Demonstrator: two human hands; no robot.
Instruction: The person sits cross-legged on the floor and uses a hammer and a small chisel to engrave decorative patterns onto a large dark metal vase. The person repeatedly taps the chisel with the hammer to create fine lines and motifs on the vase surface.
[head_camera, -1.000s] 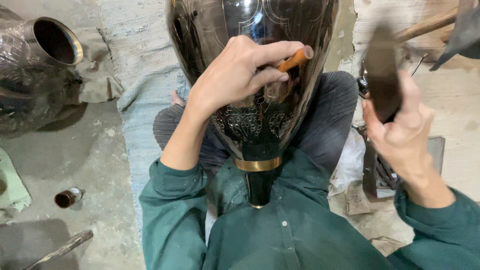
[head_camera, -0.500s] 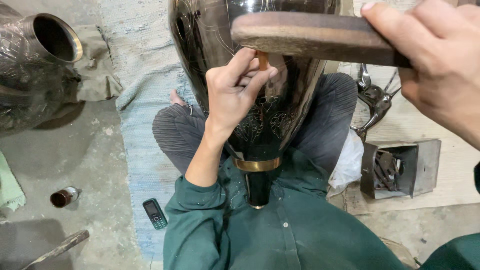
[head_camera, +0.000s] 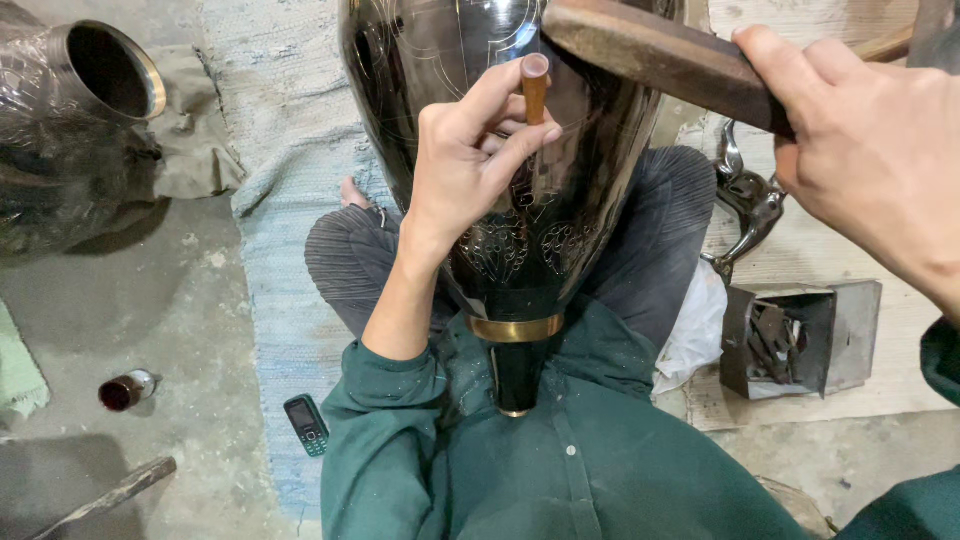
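Here, left hand (head_camera: 470, 165) fingers (head_camera: 520, 140) pinching chisel (head_camera: 535, 90), right hand (head_camera: 870, 150) gripping mallet (head_camera: 650, 55)

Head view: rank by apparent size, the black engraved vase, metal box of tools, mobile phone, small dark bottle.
1. black engraved vase, though it sits nearest the camera
2. metal box of tools
3. mobile phone and small dark bottle: too alike to rank

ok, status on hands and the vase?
Left hand pinches chisel against vase. Right hand holds mallet above it. Vase rests in lap, nothing blocking.
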